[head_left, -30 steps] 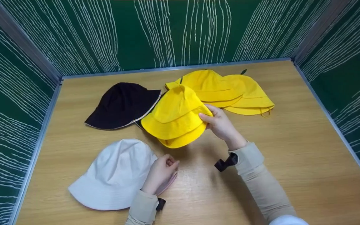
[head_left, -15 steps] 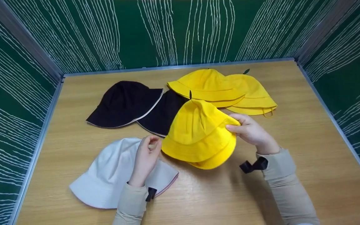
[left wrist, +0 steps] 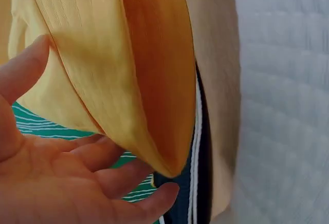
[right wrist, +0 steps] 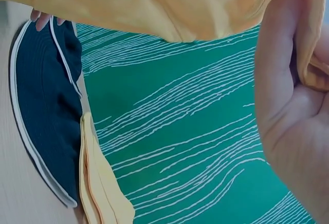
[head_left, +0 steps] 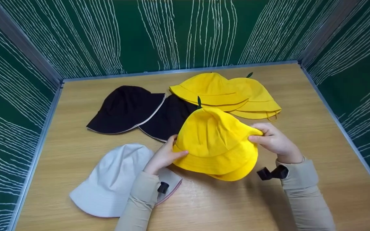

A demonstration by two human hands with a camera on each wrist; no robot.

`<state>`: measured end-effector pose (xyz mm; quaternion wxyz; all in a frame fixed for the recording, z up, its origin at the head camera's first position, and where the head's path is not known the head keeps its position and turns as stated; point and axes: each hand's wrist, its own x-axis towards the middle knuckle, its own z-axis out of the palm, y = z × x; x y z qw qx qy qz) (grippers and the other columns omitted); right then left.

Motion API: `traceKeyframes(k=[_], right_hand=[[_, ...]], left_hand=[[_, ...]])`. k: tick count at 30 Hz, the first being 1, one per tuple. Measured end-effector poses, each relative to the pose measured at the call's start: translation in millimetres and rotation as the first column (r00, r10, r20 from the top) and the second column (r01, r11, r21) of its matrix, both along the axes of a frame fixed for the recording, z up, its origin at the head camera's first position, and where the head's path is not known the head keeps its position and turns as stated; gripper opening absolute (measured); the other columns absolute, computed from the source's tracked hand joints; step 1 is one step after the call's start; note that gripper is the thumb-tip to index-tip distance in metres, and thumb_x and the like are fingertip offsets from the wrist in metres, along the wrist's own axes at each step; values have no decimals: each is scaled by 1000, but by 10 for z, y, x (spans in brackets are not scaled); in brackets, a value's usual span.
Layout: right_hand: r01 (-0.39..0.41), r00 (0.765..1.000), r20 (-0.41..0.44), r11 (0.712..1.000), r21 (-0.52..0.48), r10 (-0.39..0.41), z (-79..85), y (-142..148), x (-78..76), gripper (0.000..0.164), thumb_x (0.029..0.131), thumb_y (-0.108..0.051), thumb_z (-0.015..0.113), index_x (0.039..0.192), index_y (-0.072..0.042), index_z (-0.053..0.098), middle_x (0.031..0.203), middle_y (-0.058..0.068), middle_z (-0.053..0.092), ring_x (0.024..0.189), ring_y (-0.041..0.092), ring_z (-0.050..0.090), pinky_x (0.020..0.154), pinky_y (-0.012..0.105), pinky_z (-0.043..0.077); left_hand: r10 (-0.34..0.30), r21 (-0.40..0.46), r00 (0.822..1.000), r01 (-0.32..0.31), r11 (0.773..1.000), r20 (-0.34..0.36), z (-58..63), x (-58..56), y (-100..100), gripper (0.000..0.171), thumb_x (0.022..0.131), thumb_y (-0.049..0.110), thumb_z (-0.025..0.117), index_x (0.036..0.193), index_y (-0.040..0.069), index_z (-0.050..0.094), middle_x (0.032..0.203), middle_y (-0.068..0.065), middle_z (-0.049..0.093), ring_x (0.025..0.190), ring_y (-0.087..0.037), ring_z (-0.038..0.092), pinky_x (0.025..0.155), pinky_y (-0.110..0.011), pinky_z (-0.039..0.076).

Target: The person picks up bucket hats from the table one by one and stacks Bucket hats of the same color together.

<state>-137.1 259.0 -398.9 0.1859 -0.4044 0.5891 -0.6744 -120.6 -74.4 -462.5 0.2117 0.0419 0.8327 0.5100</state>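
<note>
A yellow bucket hat [head_left: 210,138] with a green leaf tab on top is held above the table, crown up and slightly tilted. My right hand [head_left: 275,142] pinches its right brim edge between thumb and fingers, and the right wrist view shows the folded cloth in that grip. My left hand [head_left: 164,157] is at the left brim, thumb on the front and fingers behind. In the left wrist view its thumb [left wrist: 31,62] touches the yellow cloth while the lower fingers spread loosely behind. Below the left forearm lies a white bucket hat [head_left: 114,183], partly covered.
Two black bucket hats with pale edging overlap behind: the left one [head_left: 124,110] and the right one [head_left: 169,118], partly hidden. More yellow hats [head_left: 210,88] overlap at the back right of the wooden table [head_left: 316,154]. Green, white-streaked walls [head_left: 159,35] enclose the table.
The right hand has carried the yellow hat right and towards me, uncovering the second black hat. My left hand has risen from the white hat to the yellow hat's left brim.
</note>
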Motion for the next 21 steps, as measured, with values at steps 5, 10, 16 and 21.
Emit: traceKeyframes(k=[5,10,16,21], right_hand=[[8,1000,22,1000,-9,-8,-60,94,9,33,95,13,35,109,1,62,94,0,66,79,8,61,74,21,52],[83,987,142,996,-31,-78,-179,224,21,39,95,12,33,116,-3,61,100,1,67,82,9,65,75,22,54],[254,924,282,965,58,-260,-440,395,34,38,99,3,36,119,-17,62,104,-4,66,86,8,64,77,21,53],[371,849,298,894,252,-437,-639,513,28,30,99,-5,43,111,-22,64,99,-6,66,82,7,62,72,22,53]], left_hand=[[23,11,1000,-23,1000,6,-78,-3,-12,52,87,24,68,128,-1,49,119,-15,59,104,-25,56,97,-39,44],[82,77,996,-79,994,-43,-84,33,-53,43,86,21,69,121,-1,55,106,-11,61,88,-19,54,88,-35,46],[123,121,987,-110,987,-105,36,85,-86,40,87,23,68,120,3,57,105,-9,61,88,-19,53,87,-34,45],[50,118,970,-23,993,-238,211,177,-67,28,87,21,68,108,5,60,91,-5,58,79,-17,51,78,-31,45]])
